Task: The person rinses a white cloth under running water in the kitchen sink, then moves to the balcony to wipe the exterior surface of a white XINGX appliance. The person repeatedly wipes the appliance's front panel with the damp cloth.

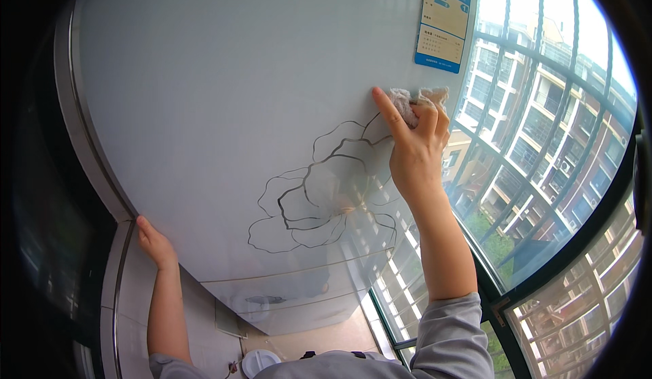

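Observation:
A glossy white appliance panel, which looks like a refrigerator door, fills the middle of the view. It bears a dark line drawing of a flower. My right hand presses a crumpled, light-coloured cloth to the panel near its right edge, above the flower. The index finger points out beside the cloth, and the other fingers curl over it. My left hand rests against the panel's left edge, its fingertips partly hidden from view, with no object seen in it.
A blue and cream energy label is stuck at the panel's upper right. Barred windows run along the right side. On the left stands a tiled wall edge. A round white lid-like object sits low down on the floor.

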